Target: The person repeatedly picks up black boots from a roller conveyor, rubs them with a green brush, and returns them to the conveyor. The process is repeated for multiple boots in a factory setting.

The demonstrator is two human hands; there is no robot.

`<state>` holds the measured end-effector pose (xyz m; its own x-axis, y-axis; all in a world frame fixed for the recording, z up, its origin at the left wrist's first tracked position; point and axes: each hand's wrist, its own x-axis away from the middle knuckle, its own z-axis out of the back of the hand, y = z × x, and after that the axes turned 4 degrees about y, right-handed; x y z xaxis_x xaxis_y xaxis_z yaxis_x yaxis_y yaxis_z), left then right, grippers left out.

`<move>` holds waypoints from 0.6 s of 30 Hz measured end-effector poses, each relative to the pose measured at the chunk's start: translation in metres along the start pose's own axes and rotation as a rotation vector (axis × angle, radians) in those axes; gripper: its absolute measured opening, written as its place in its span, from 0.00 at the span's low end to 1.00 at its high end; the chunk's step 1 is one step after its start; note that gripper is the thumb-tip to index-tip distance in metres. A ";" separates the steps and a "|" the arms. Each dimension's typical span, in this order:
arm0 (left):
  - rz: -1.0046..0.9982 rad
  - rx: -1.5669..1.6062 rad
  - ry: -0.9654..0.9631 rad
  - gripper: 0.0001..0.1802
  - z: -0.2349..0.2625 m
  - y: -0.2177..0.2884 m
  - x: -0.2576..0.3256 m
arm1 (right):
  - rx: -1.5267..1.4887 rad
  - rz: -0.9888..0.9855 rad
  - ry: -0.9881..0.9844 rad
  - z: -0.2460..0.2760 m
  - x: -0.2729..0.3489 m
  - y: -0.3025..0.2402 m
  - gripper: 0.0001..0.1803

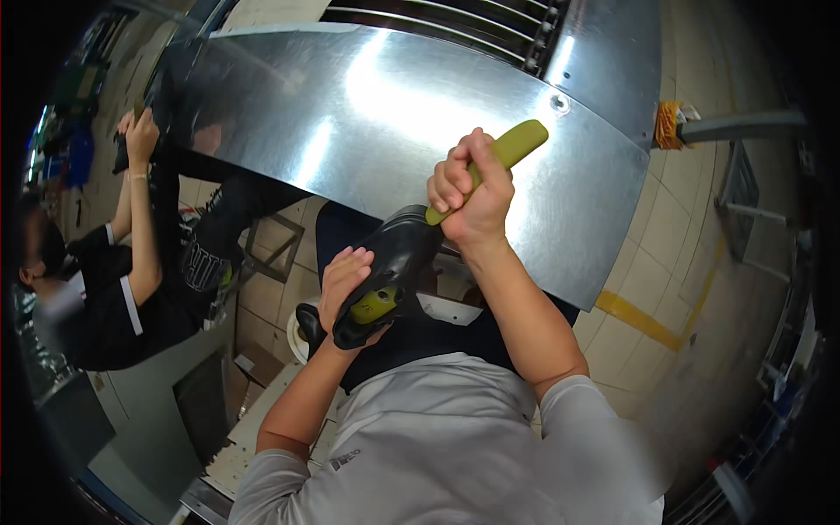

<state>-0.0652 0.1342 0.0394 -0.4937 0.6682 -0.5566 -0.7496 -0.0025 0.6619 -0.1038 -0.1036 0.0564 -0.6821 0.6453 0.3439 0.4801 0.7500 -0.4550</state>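
Black shoe [398, 262] sits cradled over the lap by the left hand [343, 278], right hand [468, 194] fisted around a yellow-green tool handle [503, 157] driven into it, levering needing firm bracing.

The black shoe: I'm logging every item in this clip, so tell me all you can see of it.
The black shoe looks like glossy leather or a similar smooth material, with a yellow-green lining or insert showing at its opening. It is tilted, toe up toward the metal sheet. The left hand cups its heel end from below; the right hand grips a yellow-green handle running down into it.
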 end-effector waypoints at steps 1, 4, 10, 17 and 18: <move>-0.007 0.017 0.022 0.36 -0.001 0.000 0.003 | 0.004 -0.009 -0.006 0.002 0.002 0.002 0.17; -0.024 0.056 0.077 0.33 -0.005 -0.004 0.010 | 0.048 -0.014 -0.057 0.003 0.008 0.007 0.15; 0.004 0.079 0.099 0.32 0.000 -0.001 -0.003 | 0.496 0.022 -0.211 -0.020 0.017 0.009 0.10; -0.260 0.099 -0.263 0.21 0.026 0.022 -0.087 | 0.322 0.283 -0.105 0.000 0.031 -0.057 0.13; -0.345 0.068 -0.285 0.17 0.022 0.029 -0.100 | 0.350 0.393 -0.086 0.002 0.036 -0.075 0.14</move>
<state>-0.0279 0.0839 0.1257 -0.0718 0.7996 -0.5962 -0.8137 0.2987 0.4986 -0.1653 -0.1367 0.1012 -0.5380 0.8424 0.0306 0.5058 0.3516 -0.7877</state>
